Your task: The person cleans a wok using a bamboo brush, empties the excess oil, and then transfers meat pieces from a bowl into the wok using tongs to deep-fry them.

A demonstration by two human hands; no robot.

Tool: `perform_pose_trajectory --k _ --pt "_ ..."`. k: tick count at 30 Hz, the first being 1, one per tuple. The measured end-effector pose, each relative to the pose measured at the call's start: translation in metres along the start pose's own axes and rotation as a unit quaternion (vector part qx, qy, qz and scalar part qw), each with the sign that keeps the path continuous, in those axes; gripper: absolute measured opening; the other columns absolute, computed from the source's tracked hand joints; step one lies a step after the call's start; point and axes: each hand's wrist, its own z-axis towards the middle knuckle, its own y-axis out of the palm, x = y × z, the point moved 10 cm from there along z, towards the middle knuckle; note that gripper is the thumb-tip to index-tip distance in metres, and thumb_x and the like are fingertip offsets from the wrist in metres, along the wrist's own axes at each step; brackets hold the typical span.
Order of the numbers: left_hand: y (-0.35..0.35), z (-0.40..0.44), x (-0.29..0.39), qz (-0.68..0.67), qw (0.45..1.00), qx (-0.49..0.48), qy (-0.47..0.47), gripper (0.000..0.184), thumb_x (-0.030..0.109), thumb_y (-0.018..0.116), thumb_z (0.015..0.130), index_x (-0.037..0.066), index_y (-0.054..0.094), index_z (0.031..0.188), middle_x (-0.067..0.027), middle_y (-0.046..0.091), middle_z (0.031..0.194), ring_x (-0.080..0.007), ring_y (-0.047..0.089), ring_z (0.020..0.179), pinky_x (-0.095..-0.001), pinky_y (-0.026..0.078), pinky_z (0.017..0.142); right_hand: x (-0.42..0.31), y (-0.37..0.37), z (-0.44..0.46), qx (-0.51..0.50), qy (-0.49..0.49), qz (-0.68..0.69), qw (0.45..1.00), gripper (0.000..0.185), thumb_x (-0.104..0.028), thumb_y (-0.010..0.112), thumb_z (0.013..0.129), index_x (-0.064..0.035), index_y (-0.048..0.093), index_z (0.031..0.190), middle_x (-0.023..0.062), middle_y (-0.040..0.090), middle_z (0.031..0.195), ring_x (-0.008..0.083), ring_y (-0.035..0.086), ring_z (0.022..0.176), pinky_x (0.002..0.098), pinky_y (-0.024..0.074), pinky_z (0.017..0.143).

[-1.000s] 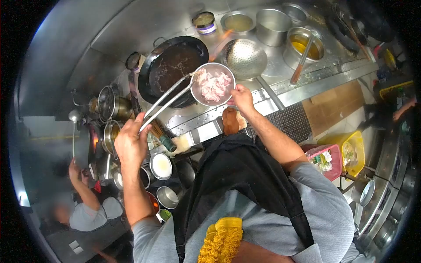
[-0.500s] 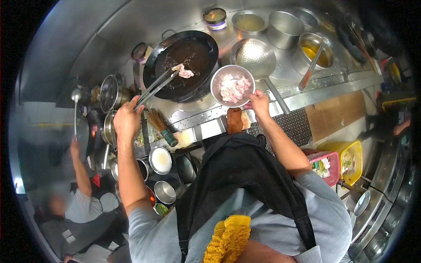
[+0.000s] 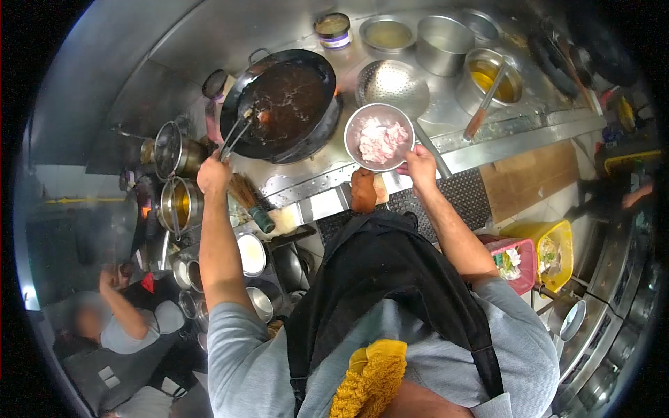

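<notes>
My left hand (image 3: pixel 214 174) is closed around a pair of metal tongs (image 3: pixel 235 141). The tongs' tips reach into the dark liquid in a black wok (image 3: pixel 306 76), beside a small reddish-brown piece (image 3: pixel 263 117). Bubbles show on the liquid's surface. My right hand (image 3: pixel 421 167) grips the rim of a metal bowl (image 3: pixel 350 143), tilted toward me to the right of the wok. Pale pink pieces of raw meat (image 3: pixel 382 141) lie in the bowl. Behind it a perforated strainer (image 3: pixel 392 87) rests on the steel counter.
Metal pots (image 3: pixel 444 45) and an oil pot (image 3: pixel 463 87) with a wooden-handled tool stand behind. A straw brush (image 3: pixel 245 195) lies near my left wrist. Pink (image 3: pixel 527 268) and yellow baskets (image 3: pixel 566 254) sit lower right. Another person's arm (image 3: pixel 125 306) shows at left.
The tongs moved left and down; the pink meat in their tips is gone from them. More bubbles show in the wok. The other person's raised arm has bent, and the ladle is out of sight.
</notes>
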Motion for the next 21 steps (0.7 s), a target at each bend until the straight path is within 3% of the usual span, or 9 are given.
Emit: perform_pose_trajectory --k 3,5,7,9,13,15,17,21 --pt "-0.021 -0.017 -0.004 0.010 0.999 0.029 -0.011 0.045 0.035 0.066 0.088 0.021 0.061 0.131 -0.0163 0.069 0.111 -0.0342 0.066 0.104 -0.0454 0.053 0.087 -0.009 0.003 -0.005 -0.008 -0.003 -0.001 1.000 0.006 -0.006 0.055 0.090 -0.0033 0.059 0.086 0.0053 0.065 0.078 0.0133 0.065 0.061 0.0253 0.0566 0.054" --pt "-0.058 -0.044 0.016 -0.025 0.994 0.094 0.041 0.044 0.035 0.066 0.088 0.021 0.062 0.130 -0.0156 0.070 0.109 -0.0337 0.067 0.100 -0.0457 0.053 0.085 -0.009 0.003 -0.001 -0.007 -0.002 -0.004 1.000 0.006 -0.006 0.056 0.089 -0.0038 0.058 0.085 0.0043 0.063 0.077 0.0126 0.064 0.060 0.0252 0.0563 0.054" --pt "-0.082 -0.073 0.037 -0.045 0.991 0.099 0.079 0.042 0.032 0.069 0.087 0.020 0.064 0.127 -0.0143 0.070 0.106 -0.0331 0.068 0.095 -0.0447 0.053 0.082 -0.010 0.004 0.006 -0.009 -0.014 -0.051 0.999 0.006 -0.007 0.056 0.088 -0.0046 0.057 0.083 0.0029 0.061 0.074 0.0111 0.062 0.059 0.0254 0.0563 0.054" --pt "-0.102 -0.112 0.084 -0.077 0.969 0.076 0.223 0.043 0.029 0.071 0.085 0.020 0.065 0.126 -0.0128 0.070 0.104 -0.0319 0.068 0.093 -0.0426 0.054 0.080 -0.014 0.011 0.006 -0.013 -0.020 -0.055 0.998 0.008 -0.007 0.057 0.088 -0.0042 0.057 0.081 0.0030 0.061 0.073 0.0110 0.061 0.058 0.0260 0.0555 0.053" --pt "-0.113 -0.164 0.152 -0.015 0.937 0.035 0.347 0.041 0.027 0.073 0.082 0.016 0.066 0.121 -0.0092 0.069 0.101 -0.0295 0.069 0.090 -0.0419 0.055 0.076 -0.018 0.018 0.018 -0.009 -0.074 -0.100 0.992 0.013 -0.009 0.060 0.085 -0.0037 0.056 0.074 0.0053 0.060 0.066 0.0139 0.059 0.056 0.0305 0.0510 0.051" --pt "-0.110 -0.170 0.169 0.006 0.937 0.018 0.350 0.041 0.026 0.073 0.081 0.016 0.066 0.121 -0.0098 0.069 0.097 -0.0304 0.068 0.089 -0.0421 0.055 0.076 -0.013 0.019 0.028 -0.002 -0.099 -0.126 0.987 0.015 -0.011 0.063 0.083 -0.0036 0.056 0.072 0.0072 0.060 0.062 0.0159 0.057 0.055 0.0338 0.0479 0.051" --pt "-0.107 -0.171 0.180 0.036 0.937 0.000 0.349 0.041 0.026 0.072 0.083 0.017 0.065 0.122 -0.0102 0.068 0.094 -0.0311 0.068 0.089 -0.0422 0.055 0.076 -0.027 0.023 0.027 0.019 -0.183 -0.189 0.965 0.020 -0.015 0.064 0.081 -0.0035 0.053 0.069 0.0113 0.056 0.059 0.0205 0.054 0.055 0.0393 0.0455 0.056" --pt "-0.116 -0.166 0.177 0.067 0.929 -0.004 0.363 0.039 0.026 0.072 0.083 0.018 0.067 0.120 -0.0105 0.068 0.094 -0.0310 0.068 0.088 -0.0425 0.055 0.076 -0.025 0.022 0.033 0.024 -0.190 -0.209 0.959 0.021 -0.018 0.064 0.080 -0.0029 0.053 0.070 0.0137 0.054 0.059 0.0236 0.052 0.057 0.0417 0.0445 0.060"
